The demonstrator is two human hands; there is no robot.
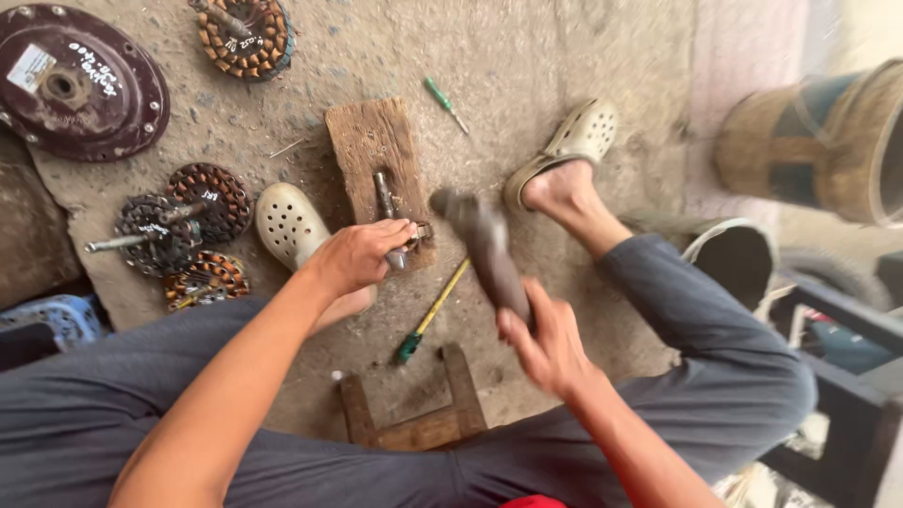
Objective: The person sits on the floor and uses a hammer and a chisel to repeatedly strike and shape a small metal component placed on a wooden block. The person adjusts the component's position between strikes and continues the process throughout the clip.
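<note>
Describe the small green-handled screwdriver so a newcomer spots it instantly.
Start at the wooden block lying on the ground in the middle, where the left hand holds a metal shaft. Look just past its upper right corner: the small screwdriver lies there alone. Unlike the yellow-shafted screwdriver between the legs, it is short with a green handle.

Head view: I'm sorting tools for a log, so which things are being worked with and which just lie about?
In use:
left hand holding metal shaft
wooden block under it
right hand gripping hammer

Lying about:
green screwdriver
yellow-handled screwdriver
copper-wound stators
round maroon cover
</note>
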